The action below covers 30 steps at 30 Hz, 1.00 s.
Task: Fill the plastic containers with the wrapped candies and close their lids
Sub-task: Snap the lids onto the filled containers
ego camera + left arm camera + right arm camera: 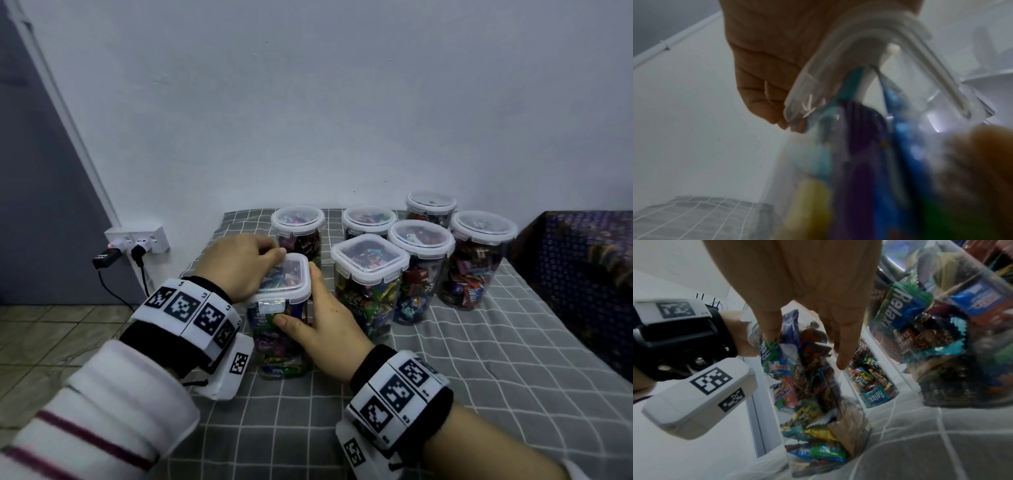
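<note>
A tall square clear container [274,335] packed with wrapped candies [807,402] stands upright on the grey checked sheet [479,377], near its left edge. A clear lid [291,277] sits on top, with its front latch flap down. My left hand [270,253] lies over the lid's far left side, fingers curled over the lid's rim [838,53]. My right hand [299,296] holds the container's near right corner, thumb on the front wall and straight fingers [842,360] along the right wall.
Several filled, lidded containers [421,240] stand close behind and to the right; the nearest square one [370,260] almost touches my right hand. A wall socket with plugs [137,240] and tiled floor [51,335] lie left. A dark patterned cloth [582,274] bounds the right.
</note>
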Available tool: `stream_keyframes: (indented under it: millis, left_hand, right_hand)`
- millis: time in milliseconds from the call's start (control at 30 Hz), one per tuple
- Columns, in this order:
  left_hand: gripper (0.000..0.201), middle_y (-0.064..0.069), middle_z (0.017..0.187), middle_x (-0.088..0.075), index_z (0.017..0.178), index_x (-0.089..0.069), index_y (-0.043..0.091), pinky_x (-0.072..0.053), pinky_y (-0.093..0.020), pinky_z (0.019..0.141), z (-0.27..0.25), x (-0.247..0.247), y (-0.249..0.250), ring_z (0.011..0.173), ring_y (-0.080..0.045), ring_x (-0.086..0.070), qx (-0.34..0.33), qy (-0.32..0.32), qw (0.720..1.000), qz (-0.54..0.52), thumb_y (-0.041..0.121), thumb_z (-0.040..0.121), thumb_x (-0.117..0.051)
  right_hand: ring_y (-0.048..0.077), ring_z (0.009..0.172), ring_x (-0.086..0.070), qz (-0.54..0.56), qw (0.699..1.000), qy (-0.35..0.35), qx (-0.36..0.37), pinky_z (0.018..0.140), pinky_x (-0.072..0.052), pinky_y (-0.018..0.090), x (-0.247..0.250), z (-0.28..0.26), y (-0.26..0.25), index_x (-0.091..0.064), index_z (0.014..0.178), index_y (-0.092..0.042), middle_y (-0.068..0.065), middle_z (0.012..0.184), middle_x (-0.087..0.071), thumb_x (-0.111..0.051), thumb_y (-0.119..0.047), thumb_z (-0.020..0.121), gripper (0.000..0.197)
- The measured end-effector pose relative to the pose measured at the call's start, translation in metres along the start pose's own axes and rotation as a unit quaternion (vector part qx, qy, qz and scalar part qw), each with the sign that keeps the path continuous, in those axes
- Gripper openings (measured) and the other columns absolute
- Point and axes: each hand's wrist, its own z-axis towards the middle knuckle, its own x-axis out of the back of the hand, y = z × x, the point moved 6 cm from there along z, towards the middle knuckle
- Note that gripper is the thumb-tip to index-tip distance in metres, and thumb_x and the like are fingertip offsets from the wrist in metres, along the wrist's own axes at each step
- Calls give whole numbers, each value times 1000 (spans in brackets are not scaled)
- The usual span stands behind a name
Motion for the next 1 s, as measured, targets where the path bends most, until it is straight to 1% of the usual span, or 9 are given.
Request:
stream_keyframes:
  millis: [133, 233, 267, 333, 400, 433, 600, 733, 1000]
  left_hand:
    - [27, 0, 101, -67, 99, -67, 28, -38, -30, 76, 1, -1, -2, 87, -17, -52, 3, 3, 1000, -10, 43, 95, -45]
    - [25, 2, 90, -65, 94, -68, 27, -35, -29, 72, 1, -1, -3, 83, -16, -52, -2, 18, 999, -27, 41, 95, -48]
    - [24, 3, 86, -63, 92, -68, 26, -33, -28, 71, 0, 0, -3, 82, -15, -52, -1, 26, 999, -35, 41, 94, -49]
    - [23, 5, 82, -60, 91, -69, 26, -32, -27, 70, -1, 0, -4, 80, -14, -51, 2, 38, 998, -52, 40, 94, -51]
    - [23, 7, 79, -59, 92, -70, 25, -32, -26, 70, -1, 0, -5, 79, -13, -52, 5, 44, 997, -66, 39, 93, -52]
    - [23, 7, 78, -59, 92, -70, 25, -33, -26, 71, -1, 0, -6, 79, -14, -53, 5, 44, 997, -70, 39, 93, -52]
    - [23, 5, 81, -62, 93, -71, 24, -35, -26, 71, -2, 0, -5, 81, -14, -55, 6, 48, 995, -84, 39, 92, -53]
    - [24, 4, 81, -63, 93, -71, 23, -37, -27, 71, -2, -1, -5, 81, -15, -56, 9, 50, 994, -92, 39, 92, -54]
    - [23, 5, 80, -63, 91, -71, 24, -32, -26, 68, -2, 0, -5, 77, -13, -54, 5, 61, 994, -91, 39, 92, -54]
  right_hand:
    - [7, 122, -47, 55, 998, -26, -10, 105, -38, 37, 4, 3, -6, -23, 136, -41, -12, 134, -48, -65, -55, 65, 84]
    - [1, 119, -49, 99, 995, -34, -7, 103, -41, 33, 5, 9, -11, -31, 134, -34, -13, 128, -51, -69, -57, 62, 85]
    - [0, 118, -50, 103, 994, -37, -8, 102, -42, 31, 6, 10, -12, -32, 135, -31, -12, 127, -52, -71, -55, 63, 85]
    - [1, 117, -51, 119, 991, -53, -15, 99, -43, 23, 8, 13, -15, -32, 135, -24, -7, 128, -52, -77, -42, 71, 81]
    - [1, 115, -53, 143, 987, -68, -26, 95, -43, 14, 9, 13, -16, -34, 135, -20, -4, 127, -54, -74, -27, 79, 70]
    - [1, 114, -54, 147, 986, -67, -28, 93, -43, 13, 11, 13, -16, -36, 135, -21, -4, 126, -56, -72, -25, 81, 65]
    - [2, 113, -55, 111, 993, -39, -23, 99, -43, 25, 14, 14, -13, -40, 133, -26, -8, 122, -59, -72, -30, 81, 61]
    - [5, 114, -54, 94, 995, -33, -21, 101, -43, 29, 15, 14, -13, -40, 134, -25, -7, 123, -59, -73, -32, 80, 64]
    - [5, 112, -55, 71, 997, -8, -18, 98, -43, 23, 17, 12, -14, -42, 133, -23, -6, 122, -59, -74, -33, 78, 64]
